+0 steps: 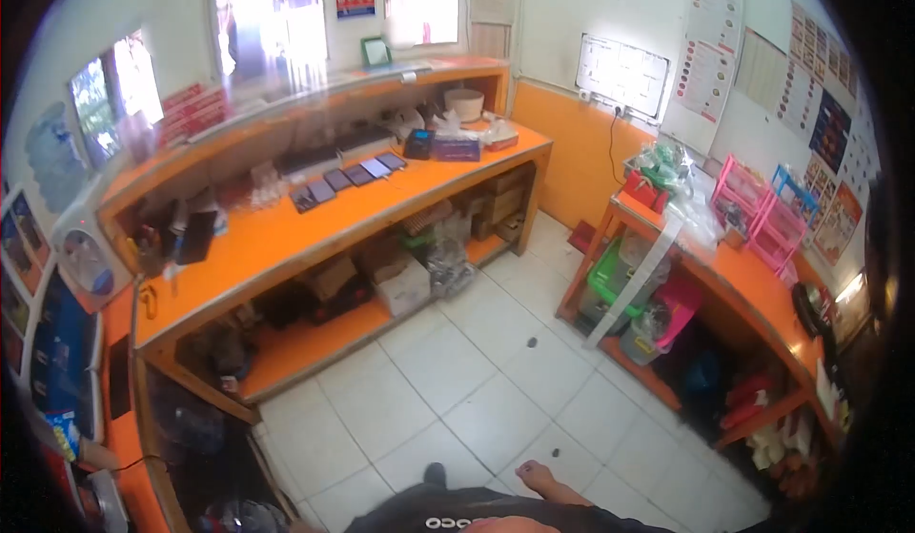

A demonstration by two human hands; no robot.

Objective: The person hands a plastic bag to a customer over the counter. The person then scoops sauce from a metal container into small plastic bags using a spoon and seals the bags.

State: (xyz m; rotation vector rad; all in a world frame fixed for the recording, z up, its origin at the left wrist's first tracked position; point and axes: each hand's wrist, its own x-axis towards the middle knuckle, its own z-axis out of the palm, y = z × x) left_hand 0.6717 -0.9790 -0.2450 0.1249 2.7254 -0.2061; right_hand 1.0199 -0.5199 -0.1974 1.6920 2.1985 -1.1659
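Note:
My right hand hangs in front of my dark shirt, above the white tiled floor. Its fingers look curled in, and nothing shows in them. It touches no furniture; a small dark spot on the floor is the nearest thing to it. My left hand cannot be made out in the picture. Ahead, an orange counter carries a row of phones, a purple box and a dark tablet-like slab.
Boxes and a clear plastic bag fill the shelf under the counter. To the right, an orange table bears pink racks and plastic bags, with a green bin below. A fan stands at the left.

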